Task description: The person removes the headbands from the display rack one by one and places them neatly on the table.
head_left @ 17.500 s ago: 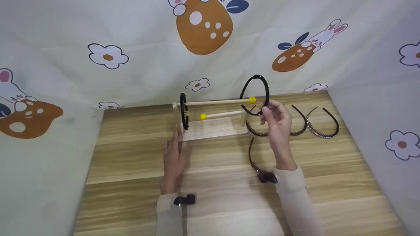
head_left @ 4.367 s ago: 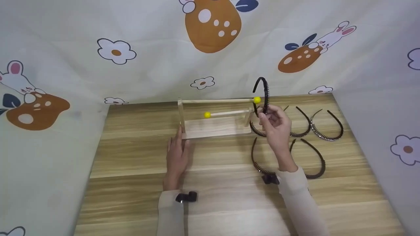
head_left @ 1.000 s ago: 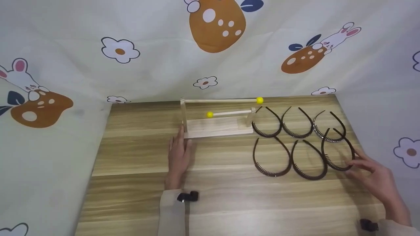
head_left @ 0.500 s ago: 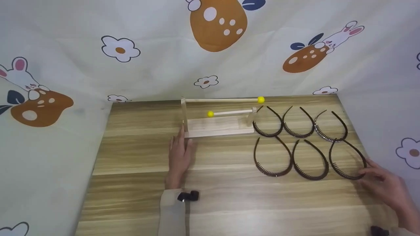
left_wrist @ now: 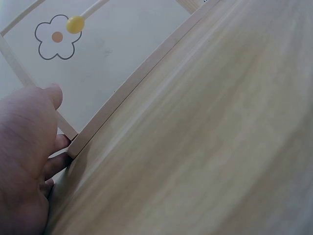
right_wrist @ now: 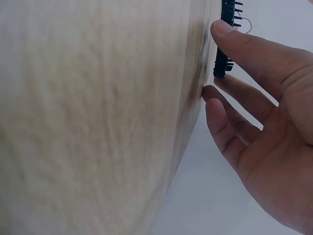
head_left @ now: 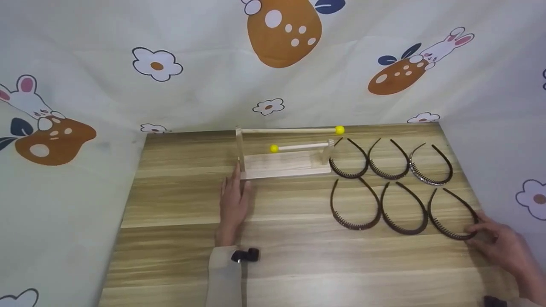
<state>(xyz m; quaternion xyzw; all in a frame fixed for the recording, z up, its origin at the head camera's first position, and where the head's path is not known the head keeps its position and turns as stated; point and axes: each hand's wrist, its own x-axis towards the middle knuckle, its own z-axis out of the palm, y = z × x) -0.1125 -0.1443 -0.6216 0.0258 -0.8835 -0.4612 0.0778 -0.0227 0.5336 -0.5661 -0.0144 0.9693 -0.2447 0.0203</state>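
Observation:
At the front right of the table, my right hand (head_left: 505,247) pinches a dark toothed headband (head_left: 444,232) by its right side, thumb over it and fingertips beneath in the right wrist view. That headband lies low, at or very near the tabletop. My left hand (head_left: 233,205) rests beside a small wooden rack (head_left: 277,163), its straight fingers touching the rack's left end. Two bare rods extend from the rack's posts, an upper rod (head_left: 288,131) and a lower rod (head_left: 300,146), each tipped with a yellow ball.
Two rows of headbands lie right of the rack. The back row holds a dark headband (head_left: 350,175), another headband (head_left: 389,176) and a glittery one (head_left: 420,175). In front are a headband (head_left: 356,227) and its neighbour (head_left: 404,230). Patterned cloth (head_left: 204,98) walls the table.
Earlier, a headband hung on the upper rod and my right hand held others at its yellow tip. Since then, my right hand has brought one down to the front row's right end. Left hand stays.

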